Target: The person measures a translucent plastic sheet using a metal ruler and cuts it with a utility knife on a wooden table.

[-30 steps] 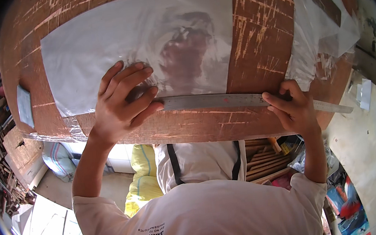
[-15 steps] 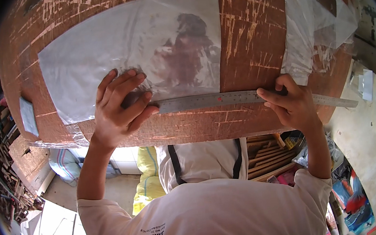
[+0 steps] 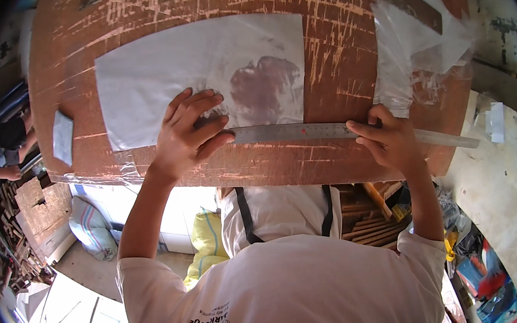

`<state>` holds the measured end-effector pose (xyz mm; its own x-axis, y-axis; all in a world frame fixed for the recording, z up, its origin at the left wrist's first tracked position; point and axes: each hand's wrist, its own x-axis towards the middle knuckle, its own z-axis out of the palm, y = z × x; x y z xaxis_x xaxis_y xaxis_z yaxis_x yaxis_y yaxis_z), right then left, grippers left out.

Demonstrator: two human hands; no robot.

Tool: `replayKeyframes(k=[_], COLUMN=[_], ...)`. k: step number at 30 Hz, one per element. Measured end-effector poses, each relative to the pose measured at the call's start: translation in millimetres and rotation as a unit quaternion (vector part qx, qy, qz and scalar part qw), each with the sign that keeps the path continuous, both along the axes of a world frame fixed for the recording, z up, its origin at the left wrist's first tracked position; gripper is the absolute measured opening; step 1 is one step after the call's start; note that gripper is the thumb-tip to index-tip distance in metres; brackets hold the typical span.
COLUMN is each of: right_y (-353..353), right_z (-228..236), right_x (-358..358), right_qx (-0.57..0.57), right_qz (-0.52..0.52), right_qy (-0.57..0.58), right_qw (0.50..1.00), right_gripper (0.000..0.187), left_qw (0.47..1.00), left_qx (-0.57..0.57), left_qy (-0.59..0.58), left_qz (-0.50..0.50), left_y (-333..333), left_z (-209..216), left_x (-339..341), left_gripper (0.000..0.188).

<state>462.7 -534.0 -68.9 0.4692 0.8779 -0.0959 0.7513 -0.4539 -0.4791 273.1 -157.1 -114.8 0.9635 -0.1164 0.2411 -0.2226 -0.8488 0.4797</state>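
Though the view has shifted, the ruler still lies along the sheet's lower side by the desk's near edge — left hand spread over both, right hand gripping the ruler — so their alignment appears kept.

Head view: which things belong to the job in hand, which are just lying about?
Seemingly in use:
- ruler, under both hands
- plastic sheet, under left hand
- right hand, on ruler
- board

Seemingly lying about:
- grey piece
- dark strip
- crumpled plastic
- white sack
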Motion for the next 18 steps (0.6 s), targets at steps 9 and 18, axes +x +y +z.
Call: replayKeyframes(k=[9,18], right_y=[-11.0,-10.7], right_z=[0.9,41.7], right_x=[-14.8,13.3], right_qx=[0.05,0.157], right_qz=[-0.036,-0.051], right_qy=[-0.004,-0.113], right_qw=[0.998,0.98], right_gripper=[0.045,0.05], left_qw=[0.999,0.999], left_qx=[-0.036,-0.013], left_qy=[-0.009,-0.044], left_qz=[-0.017,-0.012], left_y=[0.5,-2.7], left_z=[5.6,10.7], left_x=[-4.3,-6.0], left_gripper=[0.014,0.012])
